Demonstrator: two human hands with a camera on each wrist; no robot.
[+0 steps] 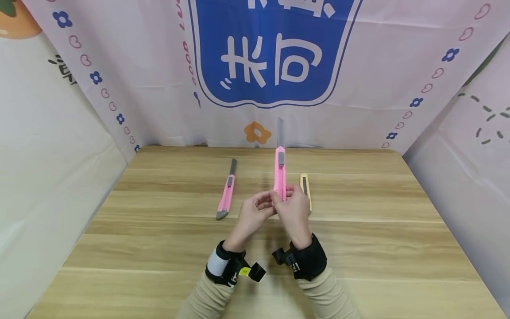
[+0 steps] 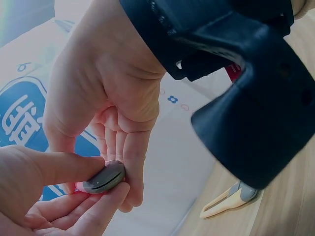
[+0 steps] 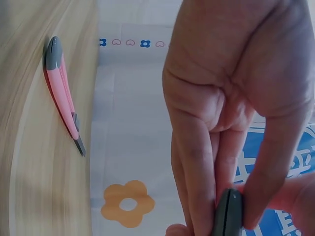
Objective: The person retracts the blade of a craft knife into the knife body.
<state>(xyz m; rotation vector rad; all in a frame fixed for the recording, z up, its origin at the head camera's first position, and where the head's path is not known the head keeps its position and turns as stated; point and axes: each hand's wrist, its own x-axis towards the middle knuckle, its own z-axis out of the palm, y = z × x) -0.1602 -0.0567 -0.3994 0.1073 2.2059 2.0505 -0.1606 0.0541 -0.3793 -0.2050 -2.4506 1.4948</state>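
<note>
A pink utility knife (image 1: 280, 170) stands upright above the table with its grey blade pointing up. My right hand (image 1: 294, 210) pinches its lower part between thumb and fingers. My left hand (image 1: 255, 215) grips it low from the other side, thumb and fingers around the end. The knife's grey end cap (image 2: 106, 177) shows between both hands in the left wrist view. Left of my hands, a second pink utility knife (image 1: 226, 195) lies on the table, blade out. A yellow utility knife (image 1: 305, 186) lies just behind my right hand, partly hidden by it.
The wooden table (image 1: 139, 248) reaches back to a printed cloth (image 1: 167, 119) that hangs along its far edge. Pale cloth walls stand at both sides. Each wrist carries a black strap with a camera mount.
</note>
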